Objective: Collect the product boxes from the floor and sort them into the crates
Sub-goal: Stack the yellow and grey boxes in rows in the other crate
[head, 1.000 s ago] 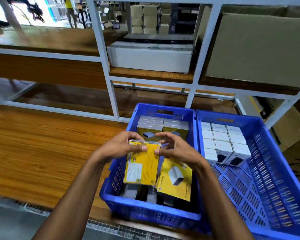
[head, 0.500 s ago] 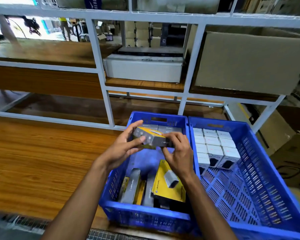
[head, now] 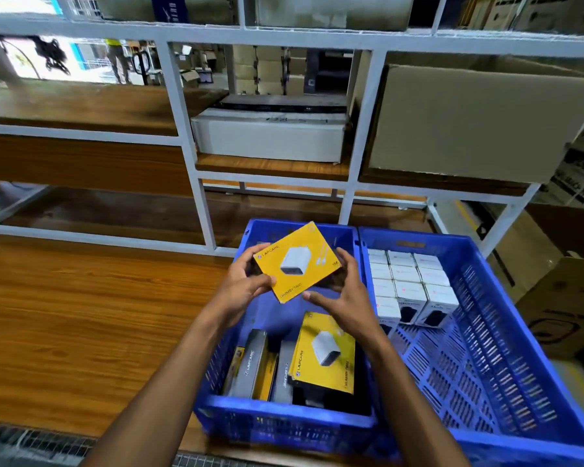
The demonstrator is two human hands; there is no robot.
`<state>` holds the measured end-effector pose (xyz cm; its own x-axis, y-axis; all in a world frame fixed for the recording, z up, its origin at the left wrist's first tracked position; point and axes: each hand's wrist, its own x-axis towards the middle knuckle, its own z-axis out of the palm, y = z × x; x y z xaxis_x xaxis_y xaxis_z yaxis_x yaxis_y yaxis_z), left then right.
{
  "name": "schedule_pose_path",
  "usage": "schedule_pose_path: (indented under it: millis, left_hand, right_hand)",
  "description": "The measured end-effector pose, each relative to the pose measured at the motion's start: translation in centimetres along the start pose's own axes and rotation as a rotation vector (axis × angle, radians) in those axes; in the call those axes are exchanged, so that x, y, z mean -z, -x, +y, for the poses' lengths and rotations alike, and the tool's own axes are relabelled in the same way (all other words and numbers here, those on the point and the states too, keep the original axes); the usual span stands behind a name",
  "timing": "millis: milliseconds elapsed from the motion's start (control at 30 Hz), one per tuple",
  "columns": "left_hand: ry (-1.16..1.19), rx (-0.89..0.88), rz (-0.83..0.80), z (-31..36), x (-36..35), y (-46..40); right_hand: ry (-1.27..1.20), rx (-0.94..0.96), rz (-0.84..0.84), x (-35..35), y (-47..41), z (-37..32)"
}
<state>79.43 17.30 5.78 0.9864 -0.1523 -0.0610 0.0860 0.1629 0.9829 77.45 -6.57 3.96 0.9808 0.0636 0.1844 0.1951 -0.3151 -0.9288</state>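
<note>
I see both hands raised over the left blue perforated plastic crate (head: 284,419), sharing one flat yellow cardboard product box (head: 295,262) printed with a white charger picture and the word LAPCARE. The box is tilted, its printed face toward the camera, above the far half of this crate and clear of its contents. The left hand (head: 246,281) holds the box's left edge, thumb on the yellow front near the lower left corner, the other fingers curled behind the upper left edge. The right hand (head: 346,294) holds the right side, fingers wrapped at the right edge and the thumb extended along the lower edge; I cannot tell whether that thumb touches the cardboard. In the near half of the left crate a second yellow charger box (head: 324,353) lies face up, tilted, on top of others; beside it, to its left, grey-and-yellow boxes standing on edge (head: 255,369) show their spines. The right blue perforated plastic crate (head: 506,382) touches the left one side by side and holds small white boxes in tidy rows (head: 408,281) at its far end, its near floor bare. Both crates sit on a wooden-topped surface (head: 81,315) in front of a white metal shelving rack (head: 361,136) carrying a large brown cardboard carton (head: 469,123) and a long white carton (head: 270,136).
</note>
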Motion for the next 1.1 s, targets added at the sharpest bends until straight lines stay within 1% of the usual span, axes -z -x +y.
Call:
schedule_pose_path:
  millis: [67,167,267,333,433,567,700,800,867,967,1100]
  left_hand:
    - [-0.067,-0.013,-0.042,0.3,0.0,-0.2]
    - [-0.202,-0.050,-0.112,0.5,-0.2,-0.6]
    - [-0.329,-0.067,-0.136,0.0,-0.8,-1.9]
    - [-0.439,-0.097,-0.145,-0.7,-1.2,-3.1]
    - [-0.572,-0.134,-0.135,-1.9,-1.7,-5.2]
    - [-0.748,-0.240,-0.111,-3.5,-1.8,-8.7]
    - [-0.777,-0.233,-0.070,-5.2,-2.2,-11.9]
    - [-0.870,-0.225,-0.015,-6.4,-2.4,-14.3]
    - [-0.905,-0.213,-0.006,-7.1,-2.5,-15.7]
    - [-0.899,-0.191,0.001,-7.9,-2.3,-17.3]
    - [-0.868,-0.181,-0.016,-8.1,-2.2,-18.4]
  right_hand:
    - [-0.024,-0.053,0.030,0.9,-0.5,0.5]
    - [0.014,-0.068,0.085,1.5,-1.3,0.8]
    - [-0.056,-0.177,0.145,1.3,-1.9,1.0]
    - [-0.053,-0.248,0.189,1.0,-2.4,1.5]
    - [-0.017,-0.316,0.261,0.6,-3.5,2.0]
    - [0.020,-0.366,0.316,0.8,-4.8,1.9]
    - [0.029,-0.435,0.333,1.2,-6.2,2.4]
    - [0.096,-0.437,0.326,1.3,-7.3,2.7]
    - [0.167,-0.415,0.305,1.3,-8.0,3.2]
    - [0.270,-0.390,0.268,1.2,-9.0,3.1]
    - [0.433,-0.271,0.229,0.6,-9.7,2.4]
